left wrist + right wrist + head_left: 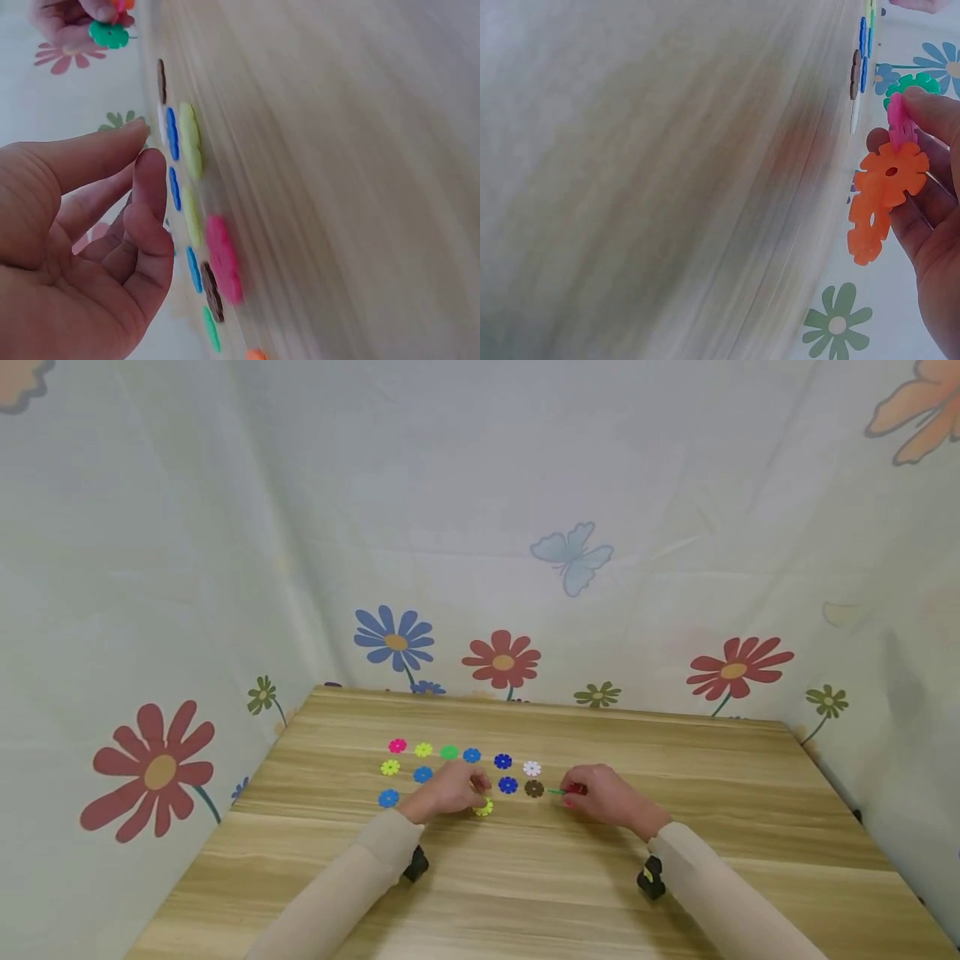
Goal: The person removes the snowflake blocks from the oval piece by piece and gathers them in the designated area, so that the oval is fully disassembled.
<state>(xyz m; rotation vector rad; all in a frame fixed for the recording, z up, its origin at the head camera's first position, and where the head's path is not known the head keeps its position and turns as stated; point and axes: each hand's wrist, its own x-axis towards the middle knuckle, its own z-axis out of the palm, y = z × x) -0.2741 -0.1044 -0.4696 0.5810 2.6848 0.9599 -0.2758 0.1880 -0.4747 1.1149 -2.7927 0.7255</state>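
My right hand (609,797) pinches a chain of joined notched plastic discs just above the table, right of the brown disc (533,788). In the right wrist view the chain shows a green disc (919,84), a pink disc (901,133) and orange discs (892,172), set at angles to one another. My left hand (452,787) hovers over the loose discs, close to a yellow disc (485,808). In the left wrist view its thumb and index finger nearly meet, the other fingers loosely bent, with nothing visible between them. It hides some discs in the head view.
Loose discs lie in rough rows on the wooden table (525,885), among them a pink disc (397,746), a white disc (532,768) and a dark blue disc (507,785). A flower-printed curtain (480,510) stands behind the table's far edge.
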